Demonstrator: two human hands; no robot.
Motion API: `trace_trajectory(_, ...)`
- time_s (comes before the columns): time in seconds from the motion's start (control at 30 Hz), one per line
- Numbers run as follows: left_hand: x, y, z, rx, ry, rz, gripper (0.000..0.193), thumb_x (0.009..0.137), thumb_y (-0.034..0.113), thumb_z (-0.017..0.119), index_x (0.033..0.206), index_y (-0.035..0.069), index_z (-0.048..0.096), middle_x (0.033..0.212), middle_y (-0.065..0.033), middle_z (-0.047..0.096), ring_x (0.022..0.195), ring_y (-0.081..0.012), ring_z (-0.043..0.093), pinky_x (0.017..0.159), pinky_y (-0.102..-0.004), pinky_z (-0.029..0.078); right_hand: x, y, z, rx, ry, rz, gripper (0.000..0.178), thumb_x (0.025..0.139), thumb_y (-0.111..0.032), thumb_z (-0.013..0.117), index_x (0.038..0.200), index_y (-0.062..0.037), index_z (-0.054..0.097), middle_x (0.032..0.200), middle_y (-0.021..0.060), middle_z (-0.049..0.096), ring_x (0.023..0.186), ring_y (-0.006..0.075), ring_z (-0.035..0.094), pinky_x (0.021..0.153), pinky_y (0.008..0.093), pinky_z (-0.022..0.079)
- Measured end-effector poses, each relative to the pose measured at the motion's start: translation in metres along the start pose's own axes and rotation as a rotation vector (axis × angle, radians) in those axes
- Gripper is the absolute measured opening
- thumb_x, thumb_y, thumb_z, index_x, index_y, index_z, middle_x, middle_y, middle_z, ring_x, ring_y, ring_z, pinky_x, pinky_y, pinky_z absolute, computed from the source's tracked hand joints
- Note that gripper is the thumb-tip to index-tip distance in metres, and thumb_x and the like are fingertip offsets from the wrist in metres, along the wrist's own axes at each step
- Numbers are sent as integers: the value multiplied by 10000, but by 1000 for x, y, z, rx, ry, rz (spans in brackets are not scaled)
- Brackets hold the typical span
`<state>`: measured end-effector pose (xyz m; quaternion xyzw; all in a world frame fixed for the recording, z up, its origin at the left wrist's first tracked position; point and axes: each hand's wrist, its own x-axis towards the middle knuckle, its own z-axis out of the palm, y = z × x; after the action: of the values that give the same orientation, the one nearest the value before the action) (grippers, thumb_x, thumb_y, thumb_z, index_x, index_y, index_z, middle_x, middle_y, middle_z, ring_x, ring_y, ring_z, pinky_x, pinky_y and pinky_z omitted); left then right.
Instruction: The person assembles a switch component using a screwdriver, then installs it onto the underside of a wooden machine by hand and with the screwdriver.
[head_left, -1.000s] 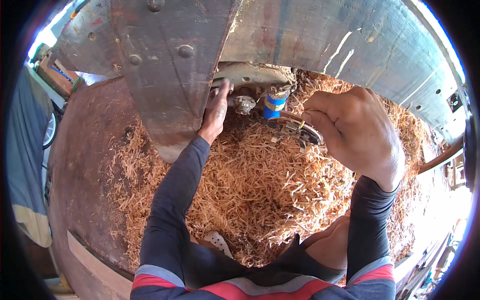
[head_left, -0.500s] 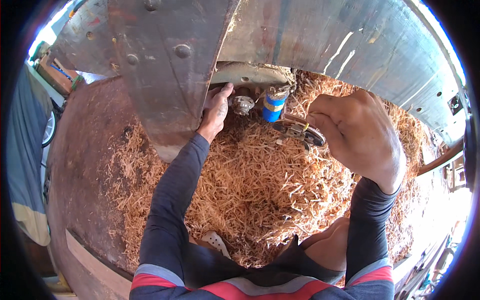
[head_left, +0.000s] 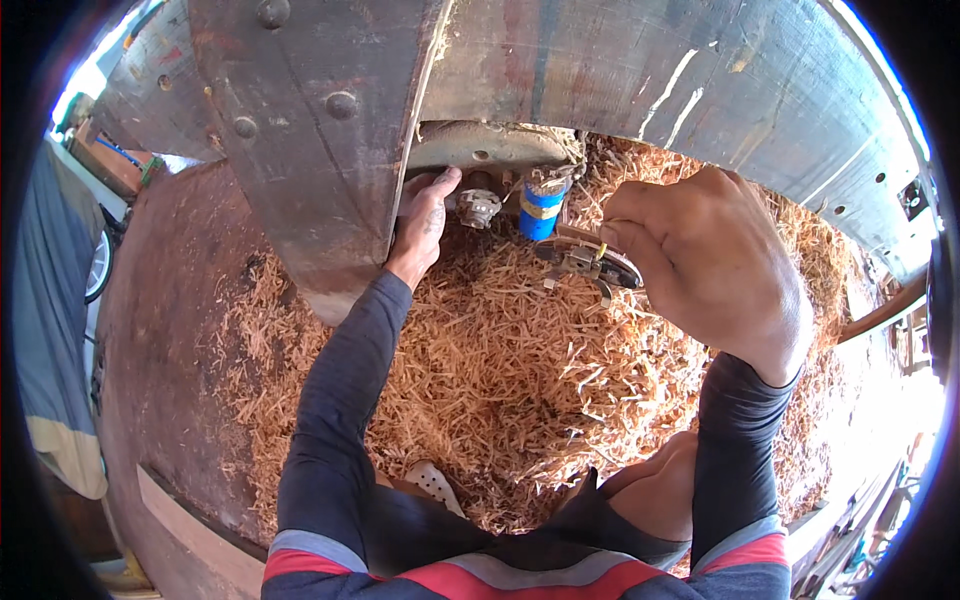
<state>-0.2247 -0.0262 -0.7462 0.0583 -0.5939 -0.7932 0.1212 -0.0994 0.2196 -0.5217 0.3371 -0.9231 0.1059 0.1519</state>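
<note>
Beside the lower edge of a dark metal panel [head_left: 310,160], the left arm stretches forward, its hand [head_left: 425,228] thumb-up with fingers partly hidden, so whether they grasp anything cannot be told. On the other side, the right hand [head_left: 712,270] bends inward, thumb and curled fingers pinching a round metal part [head_left: 588,264] above wood shavings [head_left: 500,370], near a blue cylinder [head_left: 541,212].

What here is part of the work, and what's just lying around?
Likely in the work:
round part in the right hand
knobbed metal fitting
blue cylinder
dark panel by the left hand

Seemingly just lying about:
wood shavings
long plank
grey cloth
</note>
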Motion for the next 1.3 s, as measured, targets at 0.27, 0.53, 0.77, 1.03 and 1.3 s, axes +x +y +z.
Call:
trace_trajectory(0.27, 3, -2, 6, -43, 32, -46, 214, 862, 211, 753, 949, 32, 674, 984, -36, 677, 934, -135, 580, 894, -292, 414, -2, 1, -1, -28, -22, -8, 112, 852, -106, 656, 775, -25, 654, 608, 176, 572, 605, 375, 594, 594, 444, 466)
trace_trajectory(0.53, 7, -4, -9, 27, -45, -62, 227, 915, 234, 704, 999, 24, 703, 1013, -47, 695, 920, -129, 587, 880, -290, 418, -1, 11, 7, -126, 49, -80, 143, 867, -124, 628, 768, -23, 652, 659, 191, 605, 704, 391, 609, 706, 484, 476)
trace_trajectory(0.77, 2, -4, 3, -3, 10, 32, 232, 874, 196, 748, 1007, 14, 697, 1012, -34, 685, 925, -125, 584, 882, -284, 417, -7, 20, 11, -86, -11, -7, 153, 869, -113, 594, 761, -13, 638, 678, 193, 601, 760, 391, 616, 754, 486, 474)
trace_trajectory(1.03, 4, -10, -4, -12, 17, -23, 202, 923, 218, 699, 985, 29, 729, 937, -41, 714, 893, -106, 599, 840, -276, 440, -10, 28, 11, -68, 6, -12, 135, 860, -131, 598, 781, -29, 640, 757, 171, 625, 867, 372, 599, 822, 478, 467)
trace_trajectory(1.3, -2, -4, -4, 56, 37, -4, 388, 879, 230, 753, 1174, 7, 639, 1187, -63, 650, 1082, -149, 564, 968, -308, 402, -16, 42, 20, -72, 178, -132, 113, 774, -119, 615, 830, -34, 666, 834, 130, 643, 913, 319, 605, 832, 423, 472)
